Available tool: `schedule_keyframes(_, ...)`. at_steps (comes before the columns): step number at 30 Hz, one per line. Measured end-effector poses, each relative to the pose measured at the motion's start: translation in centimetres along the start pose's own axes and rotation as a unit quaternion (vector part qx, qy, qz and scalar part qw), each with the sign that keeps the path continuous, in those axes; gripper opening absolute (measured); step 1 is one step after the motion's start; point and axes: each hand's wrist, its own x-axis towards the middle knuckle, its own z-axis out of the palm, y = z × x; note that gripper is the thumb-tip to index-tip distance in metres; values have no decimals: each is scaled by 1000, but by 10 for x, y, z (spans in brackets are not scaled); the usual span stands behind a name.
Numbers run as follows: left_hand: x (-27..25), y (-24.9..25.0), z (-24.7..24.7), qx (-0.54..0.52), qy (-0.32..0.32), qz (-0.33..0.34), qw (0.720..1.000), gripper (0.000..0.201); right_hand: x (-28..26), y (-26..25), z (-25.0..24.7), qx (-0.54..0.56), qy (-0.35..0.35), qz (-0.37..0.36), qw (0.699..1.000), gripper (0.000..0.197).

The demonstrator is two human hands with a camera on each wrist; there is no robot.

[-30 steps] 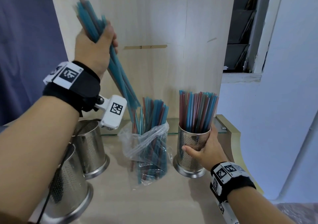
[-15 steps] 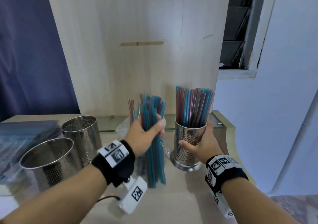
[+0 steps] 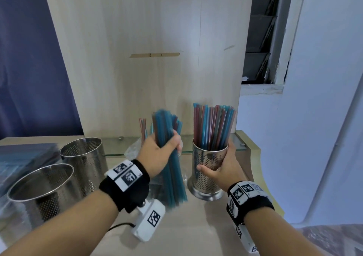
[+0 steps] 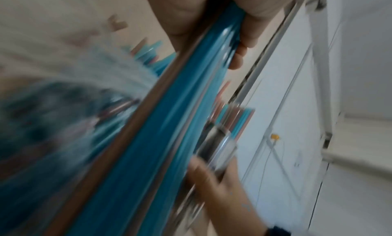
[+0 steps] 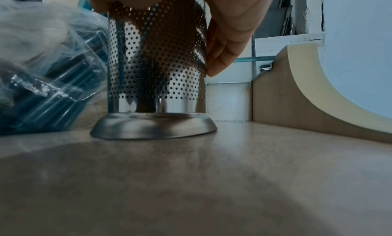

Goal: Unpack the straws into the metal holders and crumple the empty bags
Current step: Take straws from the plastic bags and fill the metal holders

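Observation:
My left hand (image 3: 163, 151) grips a bundle of blue straws (image 3: 172, 169) near its upper half, held upright just left of the filled holder; the same bundle of blue straws (image 4: 169, 122) fills the blurred left wrist view. My right hand (image 3: 222, 169) wraps around a perforated metal holder (image 3: 208, 169) packed with blue and red straws (image 3: 212, 126). That holder (image 5: 157, 68) stands on the tabletop in the right wrist view. A clear plastic bag (image 5: 48, 75) with more straws lies to its left, mostly hidden behind my left hand in the head view.
Two empty perforated holders (image 3: 84, 157) (image 3: 41, 189) stand at the left. Flat packs of straws (image 3: 21, 161) lie at the far left. A wooden back panel (image 3: 149, 59) rises behind, with a glass shelf (image 3: 117, 145) at its foot and a curved wooden side piece (image 3: 253, 153) on the right.
My left hand has come down from high at the upper left with the blue straws to table level beside the filled holder. The right hand has stayed on the holder.

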Motion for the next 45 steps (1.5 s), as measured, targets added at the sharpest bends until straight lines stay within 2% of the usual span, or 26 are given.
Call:
schedule_keyframes(3, 25, 43, 1, -63, 32, 23, 997, 27, 0, -2, -3, 7, -5, 10, 1000, 110)
schedule_keyframes(8, 69, 100, 20, -185, 45, 96, 977, 22, 0, -3, -4, 19, -3, 27, 999, 109)
schedule_keyframes(12, 94, 97, 48, -135, 67, 138, 979, 19, 0, 0, -5, 22, -9, 27, 999, 104)
schedule_keyframes(15, 98, 72, 68, -39, 110, 90, 989, 29, -1, -2, -7, 19, -15, 20, 1000, 102)
schedule_keyframes(17, 97, 49, 78, 18, 137, 45, 989, 44, -3, -2, -5, 22, -10, 17, 1000, 99)
schedule_keyframes(18, 97, 38, 81, 42, 132, 34, 990, 44, -3, -3, -5, 25, -5, 13, 1000, 96)
schedule_keyframes(20, 93, 30, 86, 84, 101, 29, 991, 29, -4, -5, -4, 36, 7, 3, 999, 89)
schedule_keyframes(24, 84, 19, 94, 132, 33, 20, 991, 36, -4, -9, -4, 56, 17, -13, 998, 91)
schedule_keyframes(26, 85, 10, 93, 166, 23, 41, 985, 62, -2, -7, -4, 68, 14, -15, 997, 93)
schedule_keyframes(29, 89, -3, 90, 184, 34, 71, 980, 84, 0, -4, -3, 68, 11, -13, 998, 97)
schedule_keyframes(32, 86, -12, 87, 110, -1, -4, 994, 106, 1, 0, -3, 43, 15, -11, 999, 99)
schedule_keyframes(35, 88, -25, 83, 106, -44, -48, 992, 127, 1, 3, -2, 37, 16, -2, 999, 100)
schedule_keyframes(37, 92, -34, 81, 99, -57, -50, 992, 128, 1, 4, -2, 39, 15, -5, 999, 99)
schedule_keyframes(39, 97, -34, 80, 103, -45, -45, 993, 113, 1, 4, -2, 37, 14, -11, 999, 99)
schedule_keyframes(41, 100, -27, 78, 96, -3, -24, 995, 100, 1, 3, -2, 29, 13, -12, 999, 100)
schedule_keyframes(43, 105, -20, 77, 84, 17, -20, 996, 107, 2, 3, -2, 26, 8, -11, 1000, 101)
schedule_keyframes(45, 104, -14, 78, 95, -14, -22, 995, 116, 2, 3, -2, 26, 7, -11, 1000, 101)
